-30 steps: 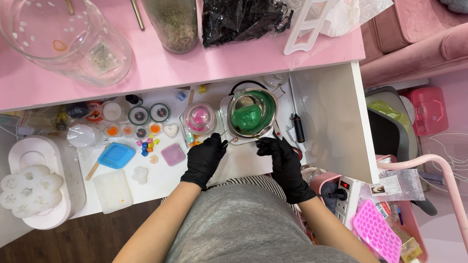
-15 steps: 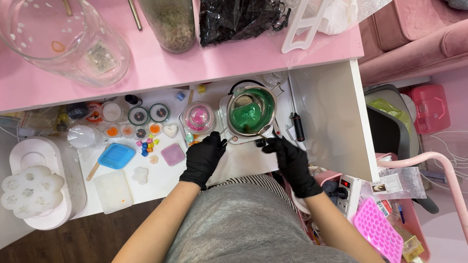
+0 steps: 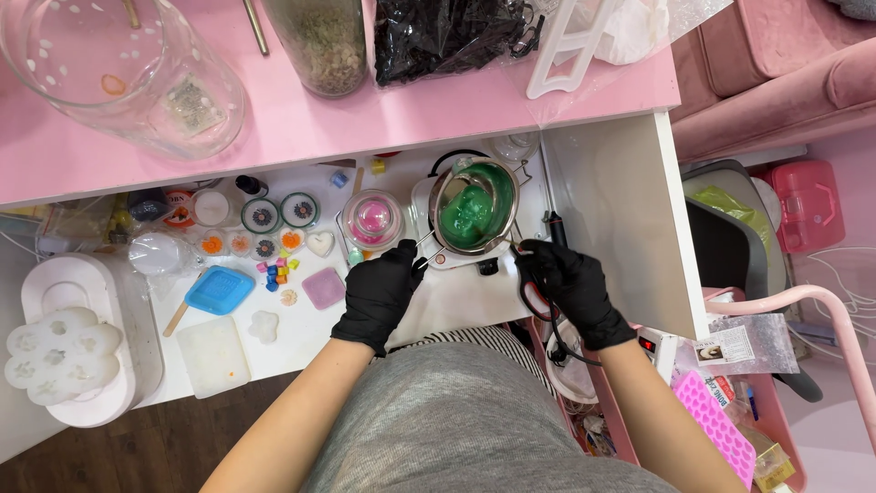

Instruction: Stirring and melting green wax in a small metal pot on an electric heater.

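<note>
A metal pot (image 3: 500,239) of green melted wax (image 3: 470,212) sits on a white hot plate (image 3: 459,263) at the back of the white table. My left hand (image 3: 381,292), in a black glove, pinches the pot's thin metal handle (image 3: 426,245) at its front left. My right hand (image 3: 573,285), also gloved, is curled over a black corded tool (image 3: 551,223) lying right of the pot; only the tool's tip shows above my fingers. Red-handled scissors (image 3: 528,294) lie beside that hand, and a black cord (image 3: 558,345) loops below it.
A glass bowl of pink material (image 3: 372,219), a blue mould (image 3: 219,290), a lilac block (image 3: 324,288) and small coloured pieces (image 3: 276,272) lie left of the pot. A white flower mould (image 3: 59,356) stands far left. Glass jars (image 3: 119,73) stand on the pink shelf (image 3: 456,110). A pink heart mould (image 3: 714,431) lies lower right.
My right hand has moved right, from the front of the pot to the black corded tool. The pot has shifted and tilted slightly while my left hand stays on its handle.
</note>
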